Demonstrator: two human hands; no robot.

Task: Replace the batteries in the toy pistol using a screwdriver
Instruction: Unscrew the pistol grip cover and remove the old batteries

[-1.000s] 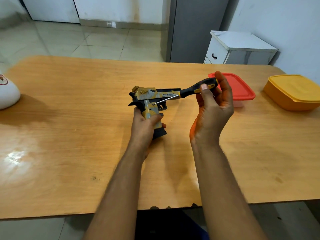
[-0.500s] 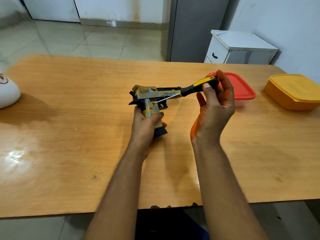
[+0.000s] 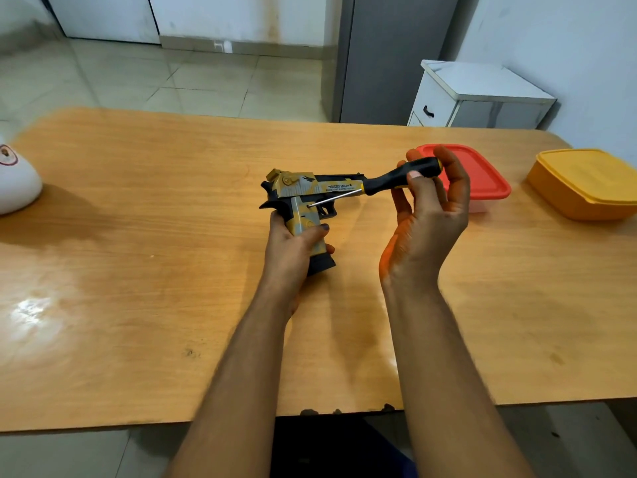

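Observation:
A gold, grey and black toy pistol (image 3: 303,188) stands upright over the middle of the wooden table (image 3: 138,236), barrel pointing right. My left hand (image 3: 293,250) grips its handle from below. A screwdriver (image 3: 389,181) with a black and yellow handle lies nearly level, its metal tip set against the upper part of the pistol's grip. My right hand (image 3: 427,215) holds the screwdriver handle between thumb and fingertips, palm turned toward me.
A red-lidded container (image 3: 482,181) sits just behind my right hand. A yellow lidded container (image 3: 586,181) stands at the right edge. A white rounded object (image 3: 17,184) rests at the far left. Beyond the table stands a small white cabinet (image 3: 479,98).
The screwdriver handle has turned in my right fingers, so its yellow stripe is now mostly out of sight. The pistol and left hand have stayed in place.

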